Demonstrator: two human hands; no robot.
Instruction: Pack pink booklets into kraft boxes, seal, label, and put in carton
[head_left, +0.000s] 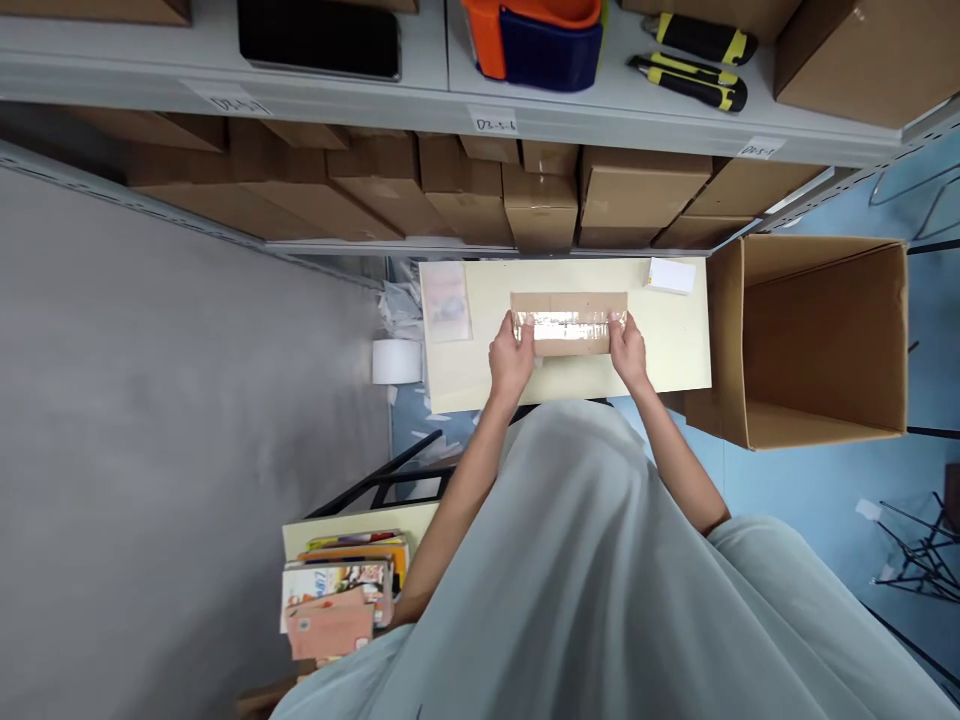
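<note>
Because the box (568,343) lies crosswise, its long axis running left to right over the surface (667,345), the left hand (512,362) and right hand (631,354) sit equally near, one at each short end. Both pinch it, thumbs on the upper face, other fingers partly hidden at the ends. Whether it touches the surface, I cannot tell.

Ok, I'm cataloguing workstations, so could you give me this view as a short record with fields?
Held item: taped cardboard package
Left hand: grips its left end
Right hand: grips its right end
Beneath: cream table
Far right on table: small white box
Right of table: open carton
Shelf above: orange-and-blue bin
</note>
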